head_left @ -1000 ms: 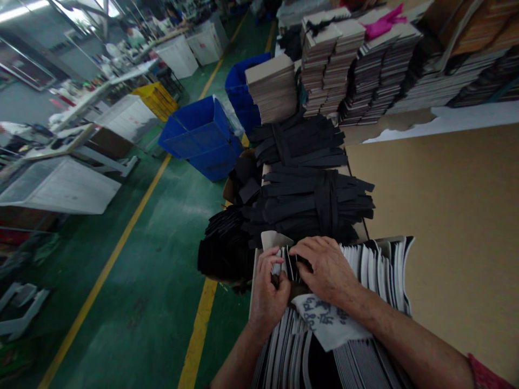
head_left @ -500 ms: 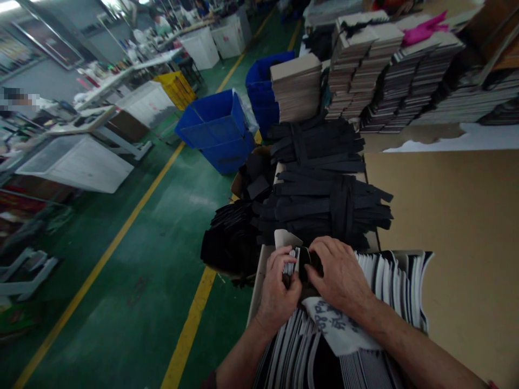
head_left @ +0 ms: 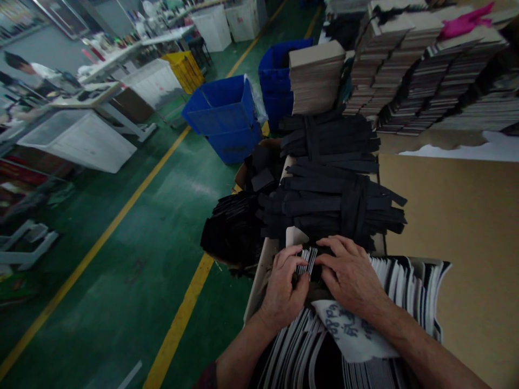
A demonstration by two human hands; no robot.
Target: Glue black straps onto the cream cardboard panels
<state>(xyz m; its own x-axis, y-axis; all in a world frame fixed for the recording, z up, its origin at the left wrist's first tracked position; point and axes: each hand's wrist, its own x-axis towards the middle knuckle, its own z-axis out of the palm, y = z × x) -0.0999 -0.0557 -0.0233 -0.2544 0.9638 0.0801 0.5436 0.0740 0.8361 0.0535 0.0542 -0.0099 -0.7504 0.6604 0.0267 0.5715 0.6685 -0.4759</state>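
Note:
My left hand pinches a small stack of thin black-and-white layered pieces between thumb and fingers, with their pale edges up. Against the right side of that stack, my right hand has bent fingers and thumb closed in over something dark that I cannot make out. Both hands are over a box packed with upright layered pieces. Under my right wrist lies a white cloth with dark handwriting. A pale flap sticks up just beyond my left fingers.
Tied bundles of black strips lie beyond the box. Black pieces fill a container at the left. Further off stand blue bins, stacked sheets and a pink glove. A brown board lies right. A person sits far left.
The view has shifted, so the scene sits further right. The stack's pale edges now fan out by my left fingers, and the black piece between my hands no longer shows clearly.

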